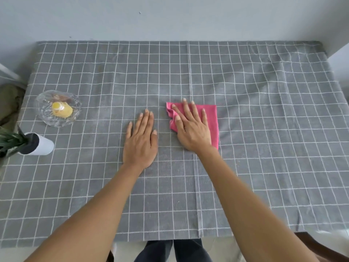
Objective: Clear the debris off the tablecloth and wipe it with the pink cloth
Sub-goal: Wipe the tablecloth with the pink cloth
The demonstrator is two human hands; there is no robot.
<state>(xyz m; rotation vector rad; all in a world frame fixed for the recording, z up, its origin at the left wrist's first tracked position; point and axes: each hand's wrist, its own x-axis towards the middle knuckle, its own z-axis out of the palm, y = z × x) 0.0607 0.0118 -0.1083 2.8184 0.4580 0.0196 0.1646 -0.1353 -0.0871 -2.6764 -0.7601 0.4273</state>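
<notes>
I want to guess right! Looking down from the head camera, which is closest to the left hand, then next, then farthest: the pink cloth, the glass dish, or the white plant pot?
From the left hand:
1. pink cloth, just to its right, under the right hand.
2. glass dish, off to the left and a bit farther back.
3. white plant pot, lying tipped over near the table's left edge.

one grey tablecloth with white grid lines (245,91). one folded pink cloth (211,114). one clear glass dish (75,106) far left. one white pot with green plant (44,145) near left. two bare hands: left hand (140,140), right hand (192,127).
</notes>
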